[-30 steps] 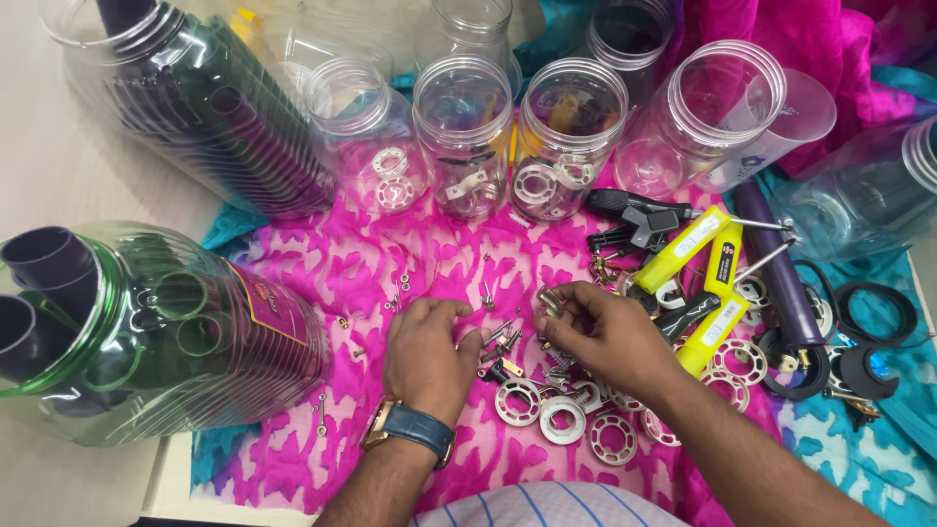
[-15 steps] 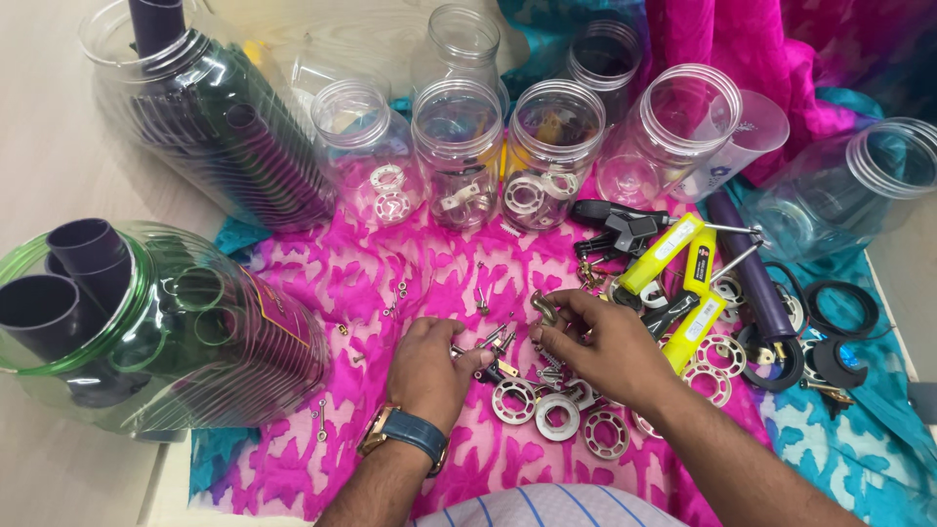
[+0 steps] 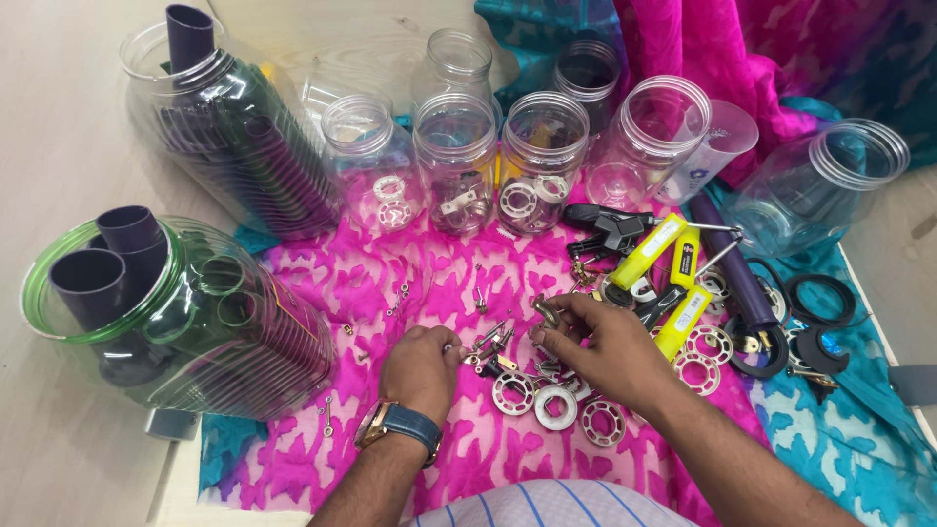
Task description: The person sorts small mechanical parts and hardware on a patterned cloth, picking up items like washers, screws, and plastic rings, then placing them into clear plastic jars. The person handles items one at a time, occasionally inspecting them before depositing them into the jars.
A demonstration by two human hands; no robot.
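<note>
metal ring (image 3: 545,310) pinched in right hand (image 3: 605,349) fingers, above small parts (image 3: 498,351)

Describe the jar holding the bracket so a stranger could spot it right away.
Find the row of clear jars standing upright at the far edge of the pink cloth. It is the middle jar, holding a small metal bracket; its neighbours on both sides hold white rings.

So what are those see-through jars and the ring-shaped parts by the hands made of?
The jars look like clear glossy plastic: thin walls, moulded threaded rims. The ring-shaped parts look like bare silvery metal with a dull shine, though that can't be confirmed from the picture.
</note>
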